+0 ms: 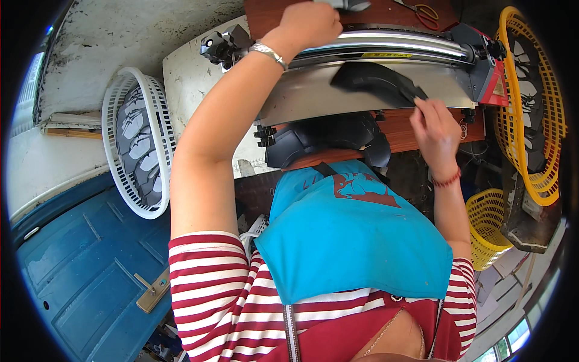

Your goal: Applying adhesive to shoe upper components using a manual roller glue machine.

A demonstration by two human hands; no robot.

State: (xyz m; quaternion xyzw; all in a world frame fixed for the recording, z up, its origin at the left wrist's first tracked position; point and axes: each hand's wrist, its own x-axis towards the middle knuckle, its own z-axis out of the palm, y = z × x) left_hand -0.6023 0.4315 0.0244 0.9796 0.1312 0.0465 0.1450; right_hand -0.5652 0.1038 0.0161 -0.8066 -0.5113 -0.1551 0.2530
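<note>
My right hand (435, 128) pinches the narrow end of a black curved flat piece (371, 81). The piece lies over the steel plate (301, 93) in front of a machine with long shiny rollers (404, 42). Beyond the rollers' left part, my left hand (310, 25) has its fingers curled inward; what they hold, if anything, is hidden. A grey-and-white piece (351, 5) shows just past those fingers at the top edge. Below the plate, close to my apron (356, 229), several more black curved pieces (325, 136) lie stacked on the reddish-brown tabletop.
A white basket (164, 120) of grey-and-white cut pieces stands at the left. At the right is a yellow basket (511, 120) with similar pieces, and a smaller yellow basket (482, 211) sits lower. Orange-handled scissors (427, 15) lie behind the machine's red-and-black end (491, 72).
</note>
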